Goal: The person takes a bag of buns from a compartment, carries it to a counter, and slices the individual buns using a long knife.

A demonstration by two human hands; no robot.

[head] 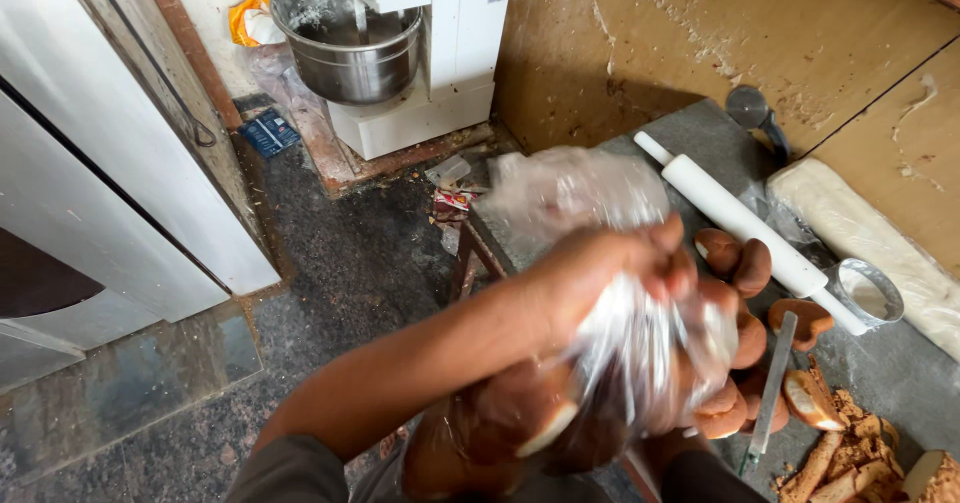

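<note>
My left hand is closed around the twisted neck of a clear plastic bag, whose loose top billows above my fist. The lower part of the bag hangs toward me and holds several brown buns. My right hand is mostly covered by the plastic, below and to the right of the left hand, and grips the same bag. The image is motion-blurred around both hands.
Loose brown buns lie on the grey worktop beside a white rolling pin, a metal ring cutter, a knife, bread trimmings and a pale dough slab. A white mixer's steel bowl stands on the floor behind.
</note>
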